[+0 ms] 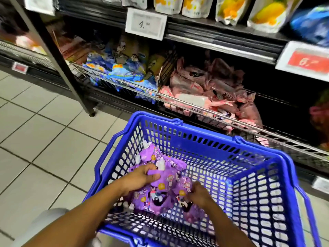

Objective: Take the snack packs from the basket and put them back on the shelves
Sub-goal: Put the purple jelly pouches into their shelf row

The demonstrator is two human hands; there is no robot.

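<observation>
step: gathering purple spouted snack pouches (160,189) | place: heaped at near-left corner of blue basket (222,145) floor | left hand (140,179) fingers clenched on a pouch | right hand (199,193) pinching another | advice: grip bodies, not spouts; lift clear of mesh | shelves (204,107) just beyond

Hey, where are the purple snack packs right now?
In the head view the purple snack packs lie piled in the left part of the blue basket, below the wire shelf of pink packs, with the left hand and right hand on them.
</observation>
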